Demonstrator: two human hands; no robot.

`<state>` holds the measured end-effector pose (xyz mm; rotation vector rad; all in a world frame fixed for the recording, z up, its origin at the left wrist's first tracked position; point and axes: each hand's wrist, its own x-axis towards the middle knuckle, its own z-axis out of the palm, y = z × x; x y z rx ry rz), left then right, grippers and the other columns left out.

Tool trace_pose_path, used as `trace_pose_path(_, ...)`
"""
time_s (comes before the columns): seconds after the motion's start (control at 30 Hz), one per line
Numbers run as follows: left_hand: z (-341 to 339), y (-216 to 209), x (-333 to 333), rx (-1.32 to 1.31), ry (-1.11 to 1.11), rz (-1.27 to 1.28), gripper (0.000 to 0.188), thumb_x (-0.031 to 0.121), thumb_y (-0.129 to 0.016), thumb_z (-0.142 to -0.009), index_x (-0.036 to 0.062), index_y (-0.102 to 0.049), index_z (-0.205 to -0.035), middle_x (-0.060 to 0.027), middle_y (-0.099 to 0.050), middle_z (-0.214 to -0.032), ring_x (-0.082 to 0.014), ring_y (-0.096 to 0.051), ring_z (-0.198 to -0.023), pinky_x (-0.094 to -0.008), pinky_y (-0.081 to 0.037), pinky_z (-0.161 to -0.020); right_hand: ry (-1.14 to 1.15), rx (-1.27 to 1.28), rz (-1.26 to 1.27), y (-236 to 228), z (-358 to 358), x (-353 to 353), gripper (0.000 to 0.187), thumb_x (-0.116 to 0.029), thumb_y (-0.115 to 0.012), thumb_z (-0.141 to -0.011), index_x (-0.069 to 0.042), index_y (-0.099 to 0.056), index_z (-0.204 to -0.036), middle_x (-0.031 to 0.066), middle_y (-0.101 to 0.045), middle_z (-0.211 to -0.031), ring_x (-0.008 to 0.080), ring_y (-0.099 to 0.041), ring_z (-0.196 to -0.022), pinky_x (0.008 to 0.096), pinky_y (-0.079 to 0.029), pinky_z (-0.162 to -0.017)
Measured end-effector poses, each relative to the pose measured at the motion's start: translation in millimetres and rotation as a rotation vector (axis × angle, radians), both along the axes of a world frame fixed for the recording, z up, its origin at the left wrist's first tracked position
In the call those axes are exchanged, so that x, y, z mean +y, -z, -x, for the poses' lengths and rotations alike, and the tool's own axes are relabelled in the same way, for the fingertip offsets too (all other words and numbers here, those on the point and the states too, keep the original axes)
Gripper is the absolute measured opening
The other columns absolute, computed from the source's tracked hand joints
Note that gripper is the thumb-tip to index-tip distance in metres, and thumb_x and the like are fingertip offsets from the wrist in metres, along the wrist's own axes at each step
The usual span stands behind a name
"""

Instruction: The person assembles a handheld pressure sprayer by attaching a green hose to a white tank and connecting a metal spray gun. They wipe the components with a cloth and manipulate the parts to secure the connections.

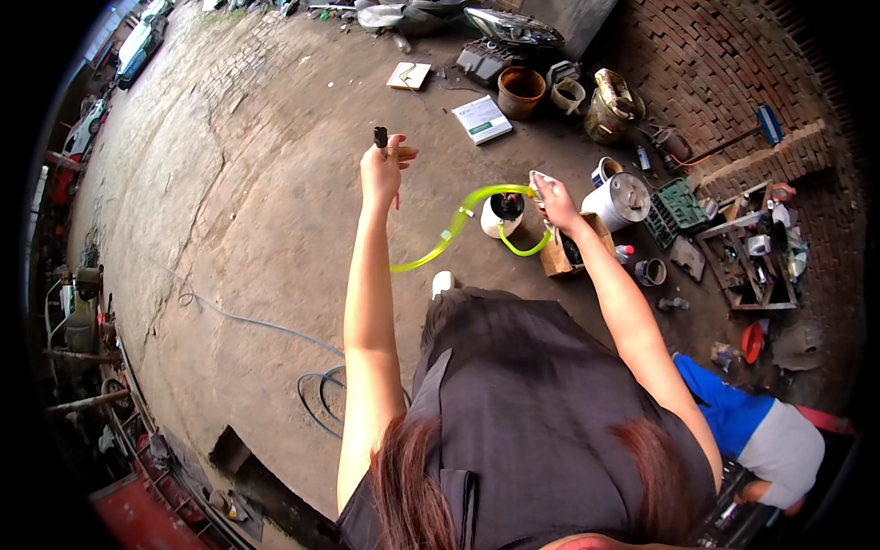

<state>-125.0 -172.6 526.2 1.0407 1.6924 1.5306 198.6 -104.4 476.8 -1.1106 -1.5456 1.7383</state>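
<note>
- Head view: left hand [385,170] gripping a black-ended object [380,137], some fingers extended.
- Right hand [556,203] closed around yellow-green hose [456,225], which curves leftward and down.
- White bucket [490,218] just left of right hand; hose's lower loop meets it.

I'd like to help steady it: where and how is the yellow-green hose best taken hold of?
Probably by the arched stretch of the hose just left of the right-hand grip, coming from above: there it is slim, bows upward in this view and is uncovered, while its left part disappears behind the left forearm.
</note>
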Motion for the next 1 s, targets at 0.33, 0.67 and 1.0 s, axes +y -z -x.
trace_pose_path(0.33, -70, 68, -11, -0.04, 0.448, 0.073, 0.026, 0.021, -0.047, -0.098, 0.0021, -0.063, -0.103, -0.0032, -0.066, -0.085, -0.0116, -0.057, -0.079, -0.0289, -0.046, -0.069, -0.18, -0.084, -0.268, 0, 72, -10, 0.031, -0.03, -0.044, -0.099, -0.003, -0.056, -0.09, -0.0038, -0.054, -0.078, 0.0046, -0.047, -0.073, 0.0226, -0.041, -0.066)
trace_pose_path(0.67, -36, 88, 29, -0.015, 0.52, 0.331, 0.035, 0.028, -0.046, -0.098, 0.0013, -0.064, -0.084, 0.0015, -0.048, -0.058, -0.0087, -0.043, -0.053, -0.0259, -0.036, -0.051, 0.38, 0.69, 0.564, 42, 46, 1, 0.06, -0.047, -0.026, -0.099, 0.002, -0.049, -0.124, 0.0163, -0.055, -0.125, 0.0264, -0.053, -0.115, 0.0408, -0.039, -0.103)
trace_pose_path(1.0, -65, 114, 65, -0.024, 0.602, 0.442, 0.031, 0.022, -0.045, -0.097, -0.0009, -0.064, -0.089, -0.001, -0.053, -0.06, -0.0085, -0.046, -0.054, -0.0257, -0.038, -0.052, 0.786, 1.061, 0.611, 104, 16, -65, 0.061, -0.049, -0.025, -0.097, 0.003, -0.054, -0.114, 0.0166, -0.06, -0.114, 0.0311, -0.055, -0.109, 0.0453, -0.038, -0.102)
